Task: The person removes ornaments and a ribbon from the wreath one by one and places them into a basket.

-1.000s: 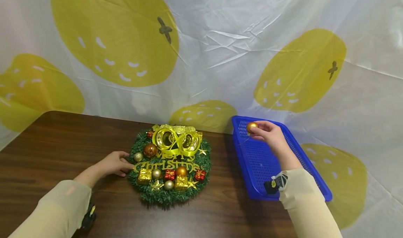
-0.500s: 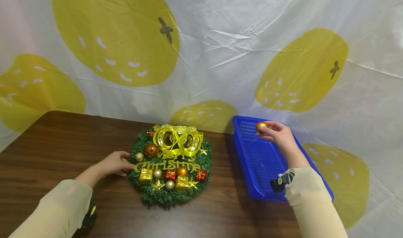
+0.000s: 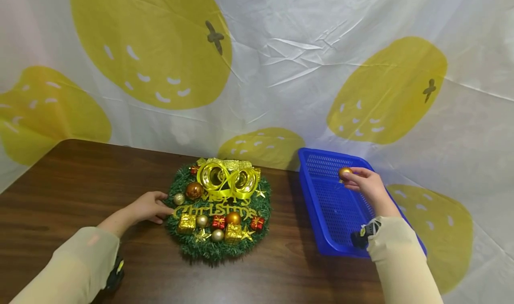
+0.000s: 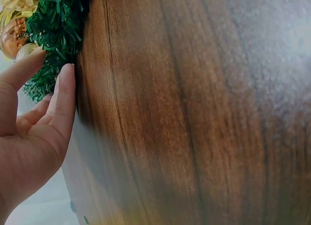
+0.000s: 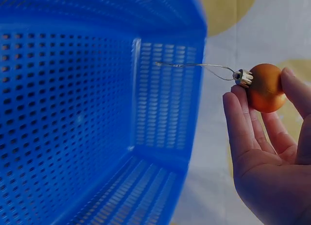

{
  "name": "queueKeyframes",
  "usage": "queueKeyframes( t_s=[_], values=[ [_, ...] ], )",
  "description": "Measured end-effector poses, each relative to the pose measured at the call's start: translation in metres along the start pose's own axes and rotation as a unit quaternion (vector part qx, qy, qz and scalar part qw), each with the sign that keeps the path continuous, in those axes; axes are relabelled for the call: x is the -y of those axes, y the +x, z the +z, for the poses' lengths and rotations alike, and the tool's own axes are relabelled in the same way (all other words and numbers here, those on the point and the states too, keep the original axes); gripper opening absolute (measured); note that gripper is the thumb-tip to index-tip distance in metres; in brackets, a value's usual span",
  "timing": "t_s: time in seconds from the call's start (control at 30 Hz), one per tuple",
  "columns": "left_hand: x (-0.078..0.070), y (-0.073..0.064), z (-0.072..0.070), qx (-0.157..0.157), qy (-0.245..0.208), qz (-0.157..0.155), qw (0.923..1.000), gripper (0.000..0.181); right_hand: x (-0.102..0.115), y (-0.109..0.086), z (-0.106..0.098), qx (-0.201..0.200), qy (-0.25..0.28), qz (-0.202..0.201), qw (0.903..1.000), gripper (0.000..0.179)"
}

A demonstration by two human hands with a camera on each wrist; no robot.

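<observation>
My right hand (image 3: 369, 187) pinches an orange-gold Christmas bauble (image 5: 266, 88) between thumb and fingers. Its silver cap and thin hanging loop (image 5: 201, 65) point away from the palm. In the head view, hand and bauble overlap the blue basket (image 3: 313, 214). The left hand (image 3: 148, 208) rests at the left edge of a green Christmas wreath (image 3: 209, 252) lying on the table. Its thumb and fingers (image 4: 65, 96) are fairly straight at the tinsel. On the wreath are gold bells (image 3: 214, 176), gold lettering (image 3: 217, 211), small gift boxes (image 3: 187, 223), stars and several baubles.
The dark wood table (image 3: 100, 170) meets a white cloth (image 3: 277, 103) with yellow fruit prints at the back. The perforated basket stands at the table's right side, against the cloth. Dark wrist devices (image 3: 116, 272) show at both sleeves.
My right hand has carried the bauble rightward, then slightly down toward the basket's interior. My left hand stays at the wreath's edge.
</observation>
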State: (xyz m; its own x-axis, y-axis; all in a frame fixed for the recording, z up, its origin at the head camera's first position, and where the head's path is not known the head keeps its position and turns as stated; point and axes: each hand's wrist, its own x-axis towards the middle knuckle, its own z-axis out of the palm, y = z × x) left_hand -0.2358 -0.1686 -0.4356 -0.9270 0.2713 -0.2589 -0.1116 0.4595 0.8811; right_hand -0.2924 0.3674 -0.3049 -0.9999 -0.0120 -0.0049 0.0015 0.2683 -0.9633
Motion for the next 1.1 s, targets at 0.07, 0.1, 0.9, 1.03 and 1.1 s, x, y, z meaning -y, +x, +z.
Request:
queueKeyframes(
  t_s=[0.07,0.1,0.9,1.03,1.1],
  values=[
    [0.0,0.0,0.0,0.0,0.001,0.0,1.0,0.074,-0.005,0.0,-0.004,0.008,0.0,0.01,0.9999,0.015],
    [-0.001,0.0,0.0,0.0,0.001,0.0,1.0,0.074,-0.007,0.0,-0.006,0.013,0.002,0.018,0.9998,0.016],
    [-0.004,-0.003,0.002,-0.003,0.002,0.001,1.0,0.072,-0.024,0.001,-0.002,0.105,-0.078,0.128,0.9832,0.062],
    [-0.004,-0.003,0.001,-0.001,0.004,0.002,1.0,0.072,-0.02,0.0,-0.001,0.111,-0.114,0.126,0.9792,0.066],
    [-0.004,-0.003,0.001,-0.002,0.006,0.002,1.0,0.072,-0.017,0.0,0.001,0.114,-0.117,0.119,0.9793,0.066]
  ],
)
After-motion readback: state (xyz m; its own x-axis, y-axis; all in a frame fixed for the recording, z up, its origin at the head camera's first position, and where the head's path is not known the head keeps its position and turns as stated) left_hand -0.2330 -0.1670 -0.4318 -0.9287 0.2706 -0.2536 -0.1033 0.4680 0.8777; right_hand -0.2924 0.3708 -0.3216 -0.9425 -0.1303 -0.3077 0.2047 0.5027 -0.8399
